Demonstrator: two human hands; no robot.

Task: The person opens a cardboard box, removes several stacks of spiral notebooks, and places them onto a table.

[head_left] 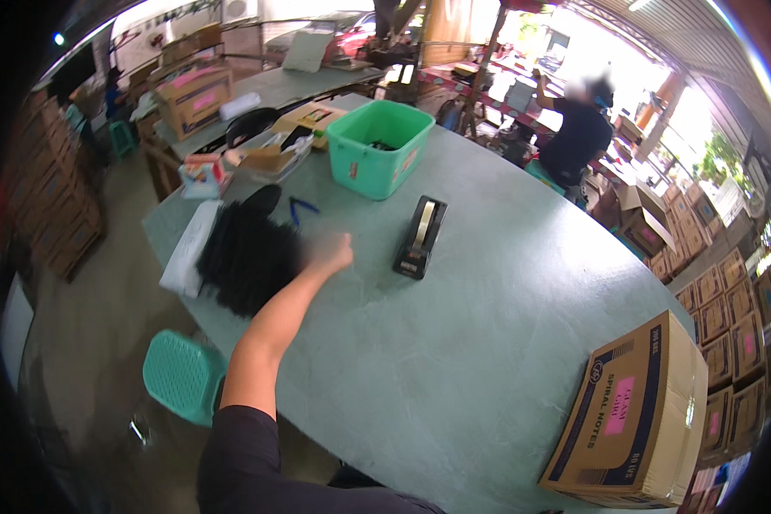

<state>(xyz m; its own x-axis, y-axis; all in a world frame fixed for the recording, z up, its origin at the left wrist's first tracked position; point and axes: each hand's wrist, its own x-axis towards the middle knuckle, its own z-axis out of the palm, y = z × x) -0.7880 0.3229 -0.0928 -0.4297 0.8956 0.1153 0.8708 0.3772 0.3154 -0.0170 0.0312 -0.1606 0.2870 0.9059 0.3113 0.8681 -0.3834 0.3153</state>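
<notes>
Beside the black pile [247, 253], has left hand [327, 254] out, too blurred to tell grip opening or load, likely mid-reach, needing steadiness next.

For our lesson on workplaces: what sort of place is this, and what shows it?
Probably a packing workshop: a large work table, a tape dispenser on it, and cardboard cartons stacked at both sides.

Left arm [270, 343] extended forward, left hand [329, 253] partly blurred.

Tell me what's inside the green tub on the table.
Inside the green tub lie small dark items, too indistinct to identify. Its near side hides part of the bottom, so anything there cannot be seen.
</notes>
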